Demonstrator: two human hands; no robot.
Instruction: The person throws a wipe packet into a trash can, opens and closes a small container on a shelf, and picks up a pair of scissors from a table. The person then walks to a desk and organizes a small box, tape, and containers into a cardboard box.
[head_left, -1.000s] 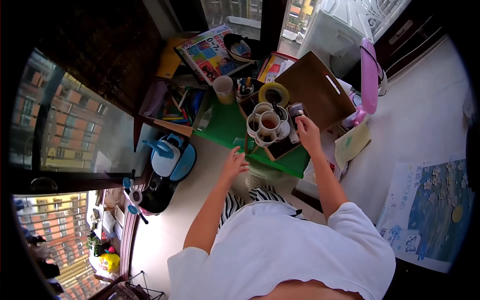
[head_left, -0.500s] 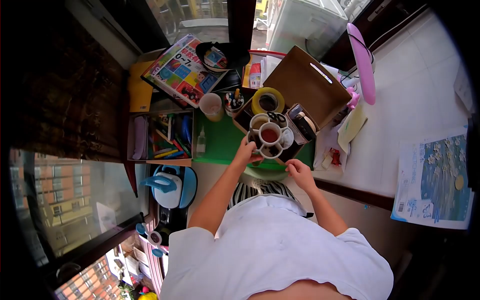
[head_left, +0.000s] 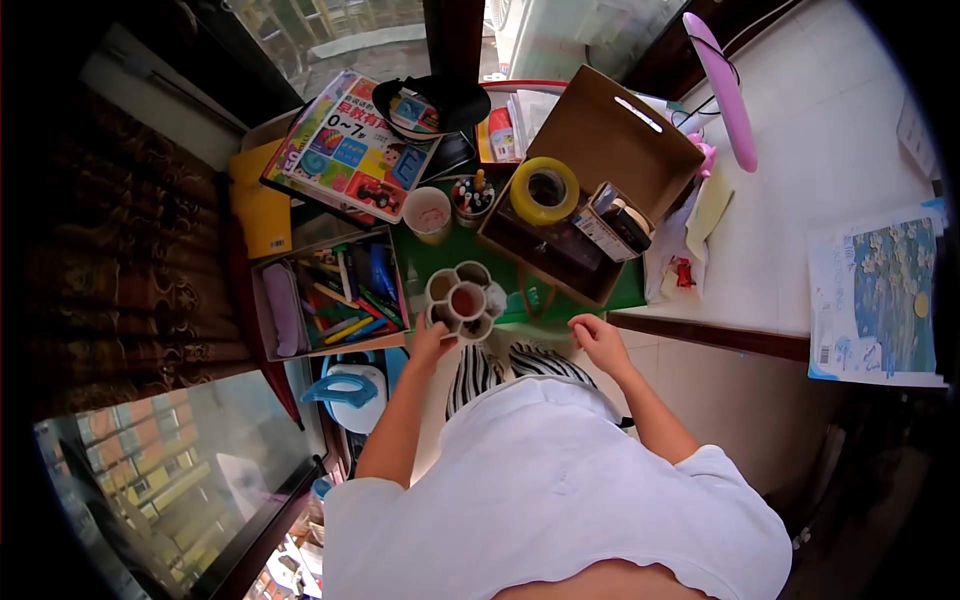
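Note:
My left hand [head_left: 432, 343] is closed on the rim of a white flower-shaped organizer cup [head_left: 467, 301] with several round compartments. A reddish-brown material shows in its middle compartment, and something whitish sits in the right one. The organizer is over the front of the green desk surface [head_left: 430, 250]. My right hand [head_left: 600, 345] is at the desk's front edge with its fingers curled; whether anything is in them is hidden. Beyond it stands an open cardboard box [head_left: 555, 265] holding a roll of yellow tape [head_left: 545, 190] and a small carton [head_left: 612, 225].
A tray of markers [head_left: 350, 295] lies at left, with a cup [head_left: 428, 215] and a pen holder [head_left: 472, 200] behind. Books [head_left: 350, 145] and a black cap [head_left: 435, 105] are at the back. A pink lamp [head_left: 722, 95] and a sketch pad [head_left: 875, 295] are at right.
My left hand has carried the organizer cup left, away from the cardboard box. The tape and box interior now show more fully. My right hand stays near the desk edge, fingers still curled.

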